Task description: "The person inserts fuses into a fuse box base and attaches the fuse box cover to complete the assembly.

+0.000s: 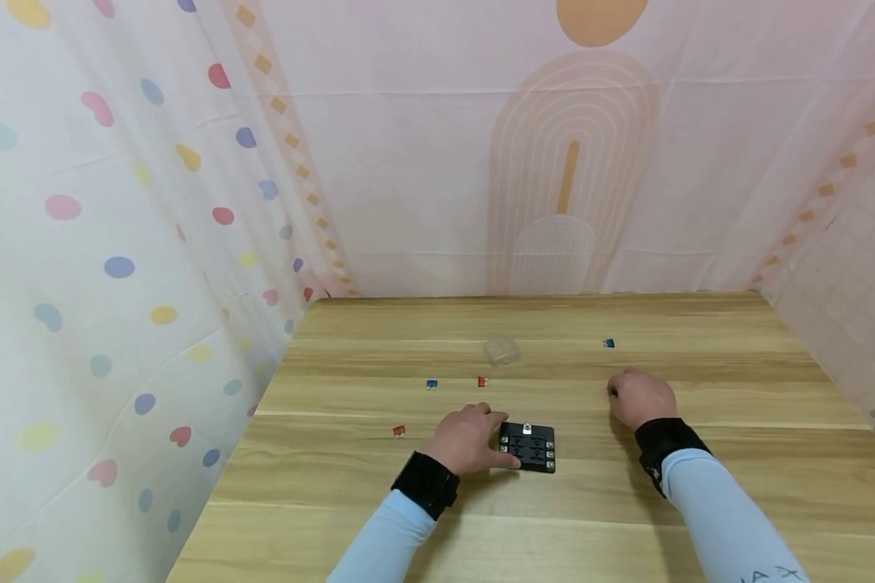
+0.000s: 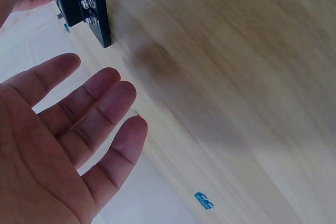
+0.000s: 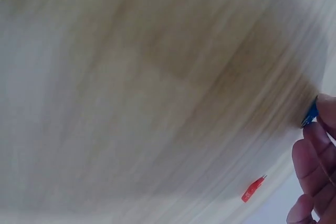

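Observation:
A black fuse block (image 1: 527, 447) with metal screw terminals lies on the table. My left hand (image 1: 467, 441) is at its left side, the thumb touching the near left corner and the forefinger near the far left corner. In the left wrist view, the fingers of that hand (image 2: 79, 124) are spread and nearly straight beside the block (image 2: 89, 3). Farther right, my right hand (image 1: 640, 398) is low over the table. Its thumb and forefinger pinch a small blue blade fuse (image 3: 311, 113), mostly covered by the fingertips.
Two red blade fuses (image 1: 399, 432), one of them farther back (image 1: 483, 381), lie left of and behind the block. One blue fuse (image 1: 432, 385) is near them; another (image 1: 608, 343) lies beyond my right hand. A clear plastic cover (image 1: 501, 350) sits toward the back.

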A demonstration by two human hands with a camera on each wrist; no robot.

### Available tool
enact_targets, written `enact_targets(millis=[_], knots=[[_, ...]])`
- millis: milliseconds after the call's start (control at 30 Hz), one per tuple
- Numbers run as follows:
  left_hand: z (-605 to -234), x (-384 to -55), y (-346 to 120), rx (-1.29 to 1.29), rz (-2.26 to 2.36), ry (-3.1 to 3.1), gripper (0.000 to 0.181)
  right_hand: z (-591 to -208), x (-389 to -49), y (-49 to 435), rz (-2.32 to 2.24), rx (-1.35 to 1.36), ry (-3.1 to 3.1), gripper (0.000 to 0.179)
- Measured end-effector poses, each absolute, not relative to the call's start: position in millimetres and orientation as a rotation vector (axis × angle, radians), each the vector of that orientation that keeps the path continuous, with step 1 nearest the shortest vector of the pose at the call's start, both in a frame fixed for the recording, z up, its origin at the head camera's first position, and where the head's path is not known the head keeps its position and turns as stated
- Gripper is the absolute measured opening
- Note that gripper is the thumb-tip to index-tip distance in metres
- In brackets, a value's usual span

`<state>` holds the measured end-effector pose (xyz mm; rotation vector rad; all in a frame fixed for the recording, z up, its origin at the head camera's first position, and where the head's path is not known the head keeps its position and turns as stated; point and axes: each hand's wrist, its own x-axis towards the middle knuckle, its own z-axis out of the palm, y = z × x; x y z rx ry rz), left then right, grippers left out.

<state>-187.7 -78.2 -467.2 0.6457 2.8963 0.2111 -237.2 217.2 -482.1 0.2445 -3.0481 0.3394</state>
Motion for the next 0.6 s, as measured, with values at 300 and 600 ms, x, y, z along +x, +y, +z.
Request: enact_targets(millis=[300,600], knots=[[-470.0,-188.2,-76.9,0.644,0.202,2.9,0.078,-479.1,-234.3,217.2,0.402,0.128,-3.077,0.014],[-466.1,-187.8,-76.3,0.648,0.175,2.922,0.071,-480.9,-236.4,220.5,0.394,0.172,-3.092,0.022]])
